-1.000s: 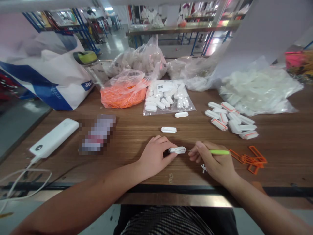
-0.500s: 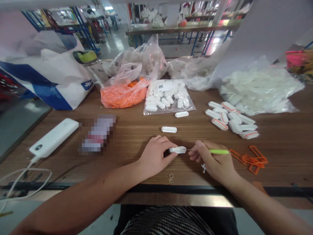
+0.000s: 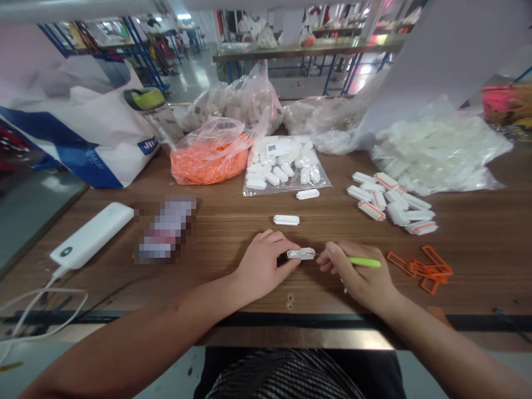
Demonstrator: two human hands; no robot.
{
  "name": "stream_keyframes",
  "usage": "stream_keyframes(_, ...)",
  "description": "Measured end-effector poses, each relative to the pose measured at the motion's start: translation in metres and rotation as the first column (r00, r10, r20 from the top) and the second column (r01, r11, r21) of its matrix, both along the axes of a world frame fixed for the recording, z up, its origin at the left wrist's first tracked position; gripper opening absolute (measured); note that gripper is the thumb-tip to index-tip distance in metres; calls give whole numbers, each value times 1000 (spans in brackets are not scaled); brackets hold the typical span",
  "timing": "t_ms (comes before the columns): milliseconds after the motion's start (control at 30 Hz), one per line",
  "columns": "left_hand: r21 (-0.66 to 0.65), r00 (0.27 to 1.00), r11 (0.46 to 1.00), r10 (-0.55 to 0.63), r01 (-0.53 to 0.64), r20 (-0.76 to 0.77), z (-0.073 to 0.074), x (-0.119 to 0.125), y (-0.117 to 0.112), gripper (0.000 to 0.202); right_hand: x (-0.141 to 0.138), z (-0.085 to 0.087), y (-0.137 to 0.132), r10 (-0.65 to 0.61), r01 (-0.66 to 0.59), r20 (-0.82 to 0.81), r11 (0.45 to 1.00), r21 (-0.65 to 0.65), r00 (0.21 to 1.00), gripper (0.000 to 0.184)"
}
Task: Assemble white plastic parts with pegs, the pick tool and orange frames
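My left hand (image 3: 261, 266) pinches a small white plastic piece (image 3: 301, 254) against the wooden table (image 3: 233, 233). My right hand (image 3: 361, 275) grips a thin tool with a green handle (image 3: 364, 261), and its metal tip touches the right end of the white piece. Two more white pieces (image 3: 286, 220) (image 3: 308, 194) lie loose just beyond my hands. A few orange frames (image 3: 428, 269) lie to the right of my right hand.
A pile of white pieces with orange inserts (image 3: 390, 204) sits at right. Behind are a clear bag of white pieces (image 3: 282, 166), a bag of orange parts (image 3: 210, 158) and a large bag of white parts (image 3: 436, 149). A white power bank (image 3: 93, 233) lies left.
My right hand and the green tool have shifted slightly left, closer to the white piece. My left hand has stayed where it was.
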State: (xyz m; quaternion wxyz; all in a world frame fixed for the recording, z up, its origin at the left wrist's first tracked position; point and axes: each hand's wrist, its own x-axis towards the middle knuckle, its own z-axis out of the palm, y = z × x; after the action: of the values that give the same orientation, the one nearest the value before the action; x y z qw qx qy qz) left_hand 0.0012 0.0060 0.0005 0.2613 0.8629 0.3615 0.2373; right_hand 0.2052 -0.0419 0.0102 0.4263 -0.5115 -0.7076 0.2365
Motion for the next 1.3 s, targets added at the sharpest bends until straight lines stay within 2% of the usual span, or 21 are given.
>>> stream_keyframes(167, -8, 1000, 1000, -3, 3, 10, 0, 0, 0, 15, 0, -4, -1, -91, 75, -171, 992, -102, 981, 38)
stream_keyframes(400, -7, 1000, 1000, -6, 5, -2, -1, -1, 0, 16, -3, 0, 0, -88, 62, -159, 985, -162, 983, 42)
stream_keyframes(600, -4, 1000, 1000, 6, -6, 12, 0, 0, 0, 15, -2, -4, 0, -67, 57, -89, 992, -114, 994, 38)
stream_keyframes(733, -9, 1000, 1000, 5, -5, 5, 2, 0, 0, 15, -2, -4, -2, -96, 77, -159, 990, -119, 983, 41)
stream_keyframes(933, -5, 1000, 1000, 1, -1, 15, 3, 0, 0, 14, -5, 2, -1, -99, 72, -156, 983, -169, 983, 44)
stream_keyframes(1300, -18, 1000, 1000, -11, 11, -4, 1, 0, 0, 14, 0, -6, 3, -186, 120, -281, 964, -236, 941, 46)
